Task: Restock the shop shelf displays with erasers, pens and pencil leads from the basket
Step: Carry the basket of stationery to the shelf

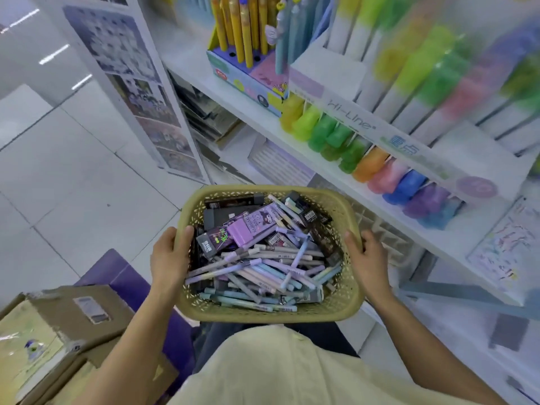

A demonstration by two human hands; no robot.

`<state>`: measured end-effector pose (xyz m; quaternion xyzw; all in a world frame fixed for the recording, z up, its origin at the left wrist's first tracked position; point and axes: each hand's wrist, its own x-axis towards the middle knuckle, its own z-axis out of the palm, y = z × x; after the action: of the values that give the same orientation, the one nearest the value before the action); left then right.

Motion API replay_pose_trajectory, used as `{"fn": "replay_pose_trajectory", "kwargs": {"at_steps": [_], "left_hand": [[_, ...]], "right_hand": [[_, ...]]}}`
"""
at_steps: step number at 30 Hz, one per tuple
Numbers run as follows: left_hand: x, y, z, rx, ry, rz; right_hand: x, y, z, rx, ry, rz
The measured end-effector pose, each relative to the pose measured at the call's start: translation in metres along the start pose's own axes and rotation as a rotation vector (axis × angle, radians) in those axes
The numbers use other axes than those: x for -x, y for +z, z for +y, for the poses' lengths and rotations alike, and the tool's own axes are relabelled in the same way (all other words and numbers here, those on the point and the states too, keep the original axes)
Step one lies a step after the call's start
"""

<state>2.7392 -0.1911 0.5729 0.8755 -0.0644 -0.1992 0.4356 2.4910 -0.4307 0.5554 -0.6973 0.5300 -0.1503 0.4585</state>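
Carrying the full basket [271, 312] to the shelf [315, 166] at one o'clock, left hand [171, 254] and right hand [366, 255] grip its rim; next, free one hand to pick stock.

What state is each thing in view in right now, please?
basket: held at both sides, filled with stock.
left hand: grips the basket's left rim.
right hand: grips the basket's right rim.
pens: heaped loose in the basket.
purple packet: lying atop the heap.
yellow pen display: upright, two holes empty.
cardboard box: closed, taped.
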Motion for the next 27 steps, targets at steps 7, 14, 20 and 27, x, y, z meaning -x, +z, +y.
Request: {"fn": "replay_pose_trajectory", "kwargs": {"at_steps": [7, 14, 20, 27], "left_hand": [[-0.099, 0.001, 0.018, -0.047, 0.126, -0.207], [-0.171, -0.003, 0.020, -0.115, 0.236, -0.391], [-0.200, 0.013, 0.003, -0.155, 0.257, -0.486], [-0.209, 0.054, -0.039, -0.230, 0.231, -0.508]], "right_hand": [[0.008, 0.052, -0.011, -0.043, 0.165, 0.230], [0.036, 0.111, -0.029, -0.077, 0.330, 0.431], [0.043, 0.145, -0.013, -0.111, 0.445, 0.518], [0.038, 0.174, 0.038, -0.074, 0.527, 0.507]]}}
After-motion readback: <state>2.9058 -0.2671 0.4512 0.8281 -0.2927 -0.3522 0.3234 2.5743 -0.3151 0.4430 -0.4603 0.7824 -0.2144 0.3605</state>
